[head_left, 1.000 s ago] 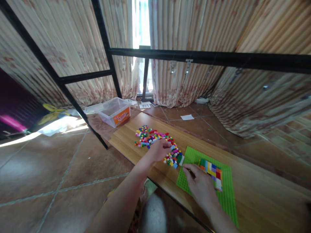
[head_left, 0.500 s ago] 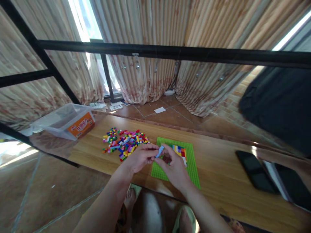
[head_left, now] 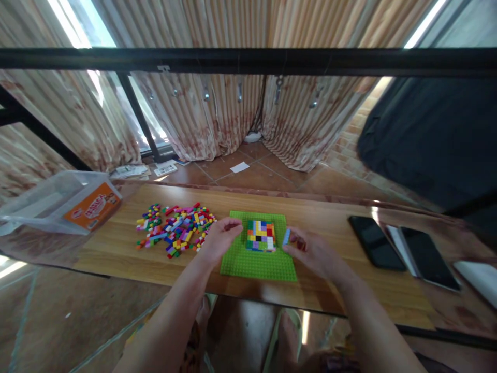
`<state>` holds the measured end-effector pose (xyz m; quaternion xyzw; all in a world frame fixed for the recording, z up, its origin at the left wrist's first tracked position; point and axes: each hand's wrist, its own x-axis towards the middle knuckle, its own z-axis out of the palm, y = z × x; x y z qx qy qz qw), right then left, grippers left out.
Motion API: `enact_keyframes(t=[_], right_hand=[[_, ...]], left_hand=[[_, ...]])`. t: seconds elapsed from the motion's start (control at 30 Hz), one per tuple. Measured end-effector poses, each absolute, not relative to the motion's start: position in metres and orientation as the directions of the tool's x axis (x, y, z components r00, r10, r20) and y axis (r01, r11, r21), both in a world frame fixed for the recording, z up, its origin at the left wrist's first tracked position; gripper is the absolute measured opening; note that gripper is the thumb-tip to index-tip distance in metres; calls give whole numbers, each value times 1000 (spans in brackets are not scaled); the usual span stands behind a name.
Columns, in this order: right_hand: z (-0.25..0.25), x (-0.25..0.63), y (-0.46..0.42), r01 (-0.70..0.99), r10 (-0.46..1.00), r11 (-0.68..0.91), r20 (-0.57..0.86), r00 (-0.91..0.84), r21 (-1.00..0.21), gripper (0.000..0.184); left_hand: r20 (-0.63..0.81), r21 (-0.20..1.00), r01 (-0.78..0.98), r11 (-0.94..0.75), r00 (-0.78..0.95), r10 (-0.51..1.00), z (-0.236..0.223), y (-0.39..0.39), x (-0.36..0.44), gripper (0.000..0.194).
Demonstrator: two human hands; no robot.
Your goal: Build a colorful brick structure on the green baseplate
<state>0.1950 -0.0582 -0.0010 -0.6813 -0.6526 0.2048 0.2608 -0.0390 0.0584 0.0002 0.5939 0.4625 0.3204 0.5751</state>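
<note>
A long light-blue brick is pinched in the fingertips of my right hand, just over the right edge of the green baseplate. On the plate sits a low square build of multicoloured bricks, with white, yellow, blue, red and black pieces on top. My left hand hovers over the plate's left side, close to the build. Its fingers are loosely curled and slightly apart, and no brick shows in them.
Left of the plate, loose bricks lie heaped on the wooden table. A clear plastic box with an orange label stands at the far left. Dark phone-like slabs lie on the right. A black rail crosses beyond the table.
My hands have moved apart. The left has let go of the light-blue brick, while the right has carried it rightward, uncovering the build. The camera view has shifted.
</note>
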Motion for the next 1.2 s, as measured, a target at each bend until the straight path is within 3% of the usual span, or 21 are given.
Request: enact_keyframes(t=[0.17, 0.5, 0.73, 0.93, 1.2], right_hand=[[-7, 186, -60, 775, 1000, 31, 22, -23, -632, 42], [-21, 180, -49, 826, 996, 85, 59, -63, -557, 52], [-23, 176, -49, 848, 995, 96, 63, -73, -521, 50], [-19, 169, -51, 868, 999, 52, 37, -39, -493, 47], [-19, 176, -53, 813, 997, 61, 66, -28, -579, 40]], left_hand=[[-38, 922, 373, -101, 349, 936, -17, 60, -15, 44], [23, 800, 542, -256, 400, 916, -18, 48, 12, 62], [29, 774, 573, -269, 393, 919, -15, 39, 22, 76], [12, 738, 626, -252, 361, 932, -12, 32, 29, 76], [-4, 735, 640, -222, 332, 943, -11, 33, 30, 81]])
